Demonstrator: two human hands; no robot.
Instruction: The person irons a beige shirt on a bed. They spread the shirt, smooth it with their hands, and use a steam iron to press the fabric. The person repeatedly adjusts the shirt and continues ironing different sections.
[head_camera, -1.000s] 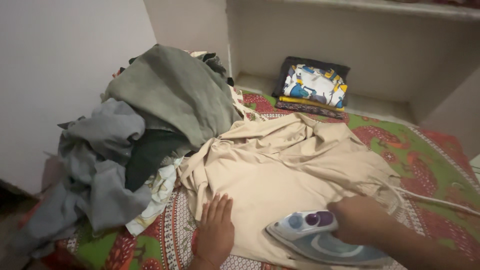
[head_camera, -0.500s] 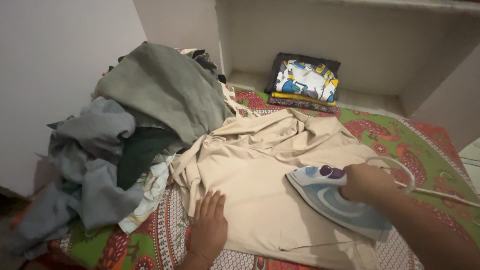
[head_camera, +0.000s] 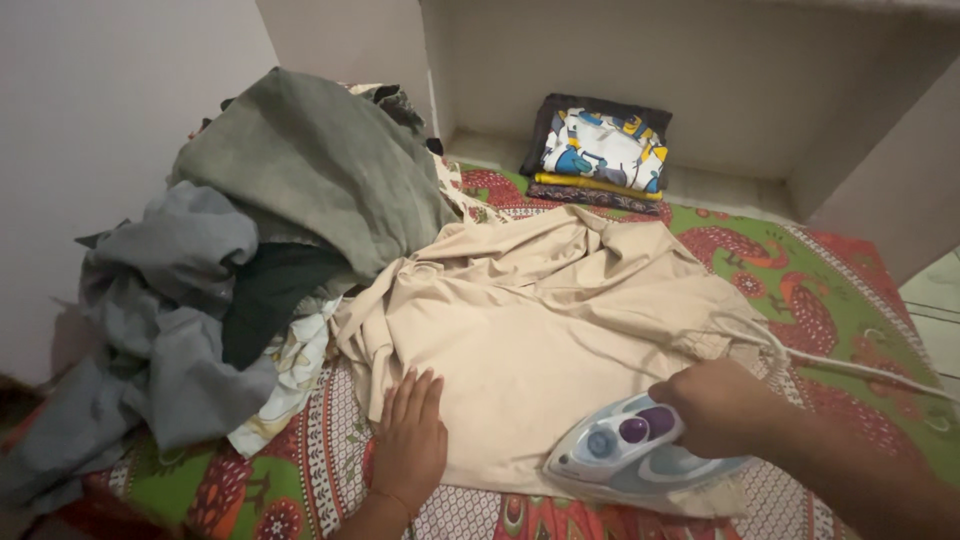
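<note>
Right hand is wrapped tight round the handle of the iron, knuckles up, forearm coming in from the lower right corner. Iron sits flat w/ its pale blue body and purple buttons, nose pointing left, on the near edge of the beige garment. White cord runs from behind the fist out to the right, looping over the cloth. Left of the iron, left hand lies palm down, fingers together and straight, pointing away, holding nothing; fingertips press the garment's near left edge, heel on the patterned bedsheet. Further left & beyond that hand, a heap of unfolded clothes, grey and green on top. Far beyond the iron, a small stack of folded clothes in the wall recess.
</note>
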